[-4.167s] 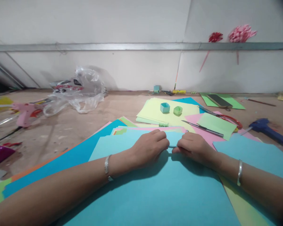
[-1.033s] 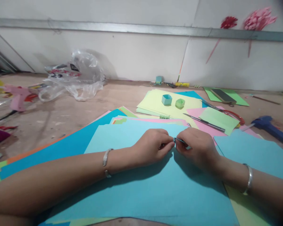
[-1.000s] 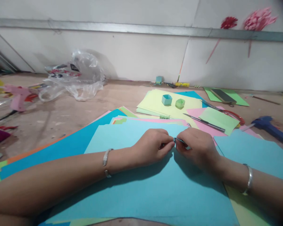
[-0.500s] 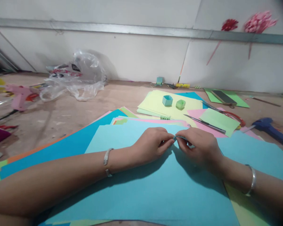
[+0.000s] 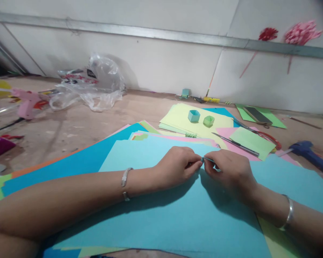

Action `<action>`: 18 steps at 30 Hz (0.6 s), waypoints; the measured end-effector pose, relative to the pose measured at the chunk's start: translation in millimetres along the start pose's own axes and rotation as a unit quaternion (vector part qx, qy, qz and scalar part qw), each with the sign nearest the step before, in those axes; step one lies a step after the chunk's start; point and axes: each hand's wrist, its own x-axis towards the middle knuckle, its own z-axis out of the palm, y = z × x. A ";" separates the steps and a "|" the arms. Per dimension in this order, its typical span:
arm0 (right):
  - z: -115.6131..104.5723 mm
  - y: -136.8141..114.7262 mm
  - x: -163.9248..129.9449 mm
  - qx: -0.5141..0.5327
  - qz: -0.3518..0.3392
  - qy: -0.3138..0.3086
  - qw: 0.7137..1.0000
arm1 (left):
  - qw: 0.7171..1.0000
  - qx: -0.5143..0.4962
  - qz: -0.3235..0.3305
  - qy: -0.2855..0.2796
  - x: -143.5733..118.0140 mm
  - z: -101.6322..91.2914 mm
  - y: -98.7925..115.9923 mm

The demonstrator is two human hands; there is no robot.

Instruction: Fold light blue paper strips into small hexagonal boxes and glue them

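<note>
Pinching 1 thin blue strip (image 5: 209, 159) w/ L hand (image 5: 174, 165) & R hand (image 5: 228, 173), close tog., just above lt-blue paper (image 5: 177, 222). Around, can count 2 small boxes (image 5: 194, 116) (1 blue, 1 green) on yellow paper (image 5: 174, 116), 2 glue guns (image 5: 312, 154), 1 phone (image 5: 257, 115), 1 pr scissors (image 5: 270, 136).

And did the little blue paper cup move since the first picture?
No. The blue paper cup sits at the same spot on the yellow paper, just left of the green cup; only the whole view has shifted.
</note>
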 end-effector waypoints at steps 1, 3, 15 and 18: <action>0.0 -0.4 -0.2 -0.005 0.007 -0.001 1.000 | 1.000 -0.002 0.001 0.000 0.0 0.1 0.2; 0.2 -1.0 -0.4 -0.012 0.015 0.002 1.000 | 1.000 -0.005 0.001 0.001 -0.1 0.5 0.6; 2.3 -4.5 0.9 0.006 -0.002 0.012 1.000 | 1.000 -0.014 0.010 0.013 -1.0 3.5 -0.4; 1.6 -5.0 2.0 0.024 -0.009 0.007 1.000 | 1.000 -0.012 0.000 0.017 -1.1 3.6 -1.3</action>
